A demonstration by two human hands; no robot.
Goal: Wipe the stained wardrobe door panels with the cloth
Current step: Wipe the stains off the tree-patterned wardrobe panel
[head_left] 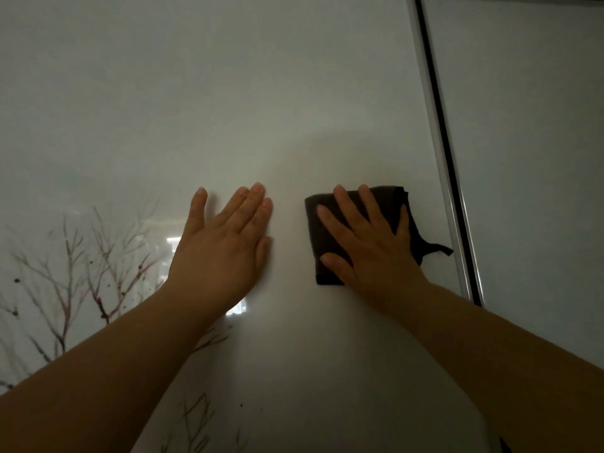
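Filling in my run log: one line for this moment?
right hand: presses cloth flat on door panel | left hand: flat on same panel

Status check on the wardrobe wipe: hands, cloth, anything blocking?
Right hand flat on dark cloth, pressing it to door panel. Left hand open, palm on panel, no cloth. Frame edge just right of cloth; nothing blocking the wipe.

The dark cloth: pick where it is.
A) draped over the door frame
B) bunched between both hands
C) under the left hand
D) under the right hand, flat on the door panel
D: the right hand presses the cloth flat to the door panel with straight fingers; the left hand is bare.
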